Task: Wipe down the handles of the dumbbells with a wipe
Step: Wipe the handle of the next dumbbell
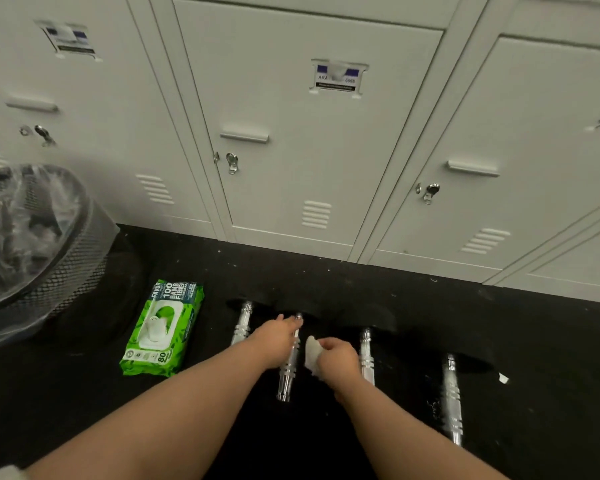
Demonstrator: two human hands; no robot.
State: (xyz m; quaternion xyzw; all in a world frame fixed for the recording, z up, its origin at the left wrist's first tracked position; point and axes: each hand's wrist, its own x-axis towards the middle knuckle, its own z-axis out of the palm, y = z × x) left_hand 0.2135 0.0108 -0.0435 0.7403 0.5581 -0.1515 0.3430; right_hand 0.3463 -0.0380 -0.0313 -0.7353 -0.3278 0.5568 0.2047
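Several dumbbells with chrome handles lie side by side on the black floor; their dark heads blend into it. My left hand [279, 337] rests on the upper part of the second handle [288, 372], fingers spread towards its far end. My right hand [336, 356] holds a crumpled white wipe [313, 353] just right of that handle, between it and the third handle [367, 355]. The first handle [242, 323] lies to the left, the fourth handle [452, 396] to the right.
A green pack of wipes [161, 329] lies flat on the floor left of the dumbbells. A black mesh bin [32, 251] with a plastic liner stands at far left. Grey lockers [309, 150] line the back. A small white scrap [503, 378] lies at right.
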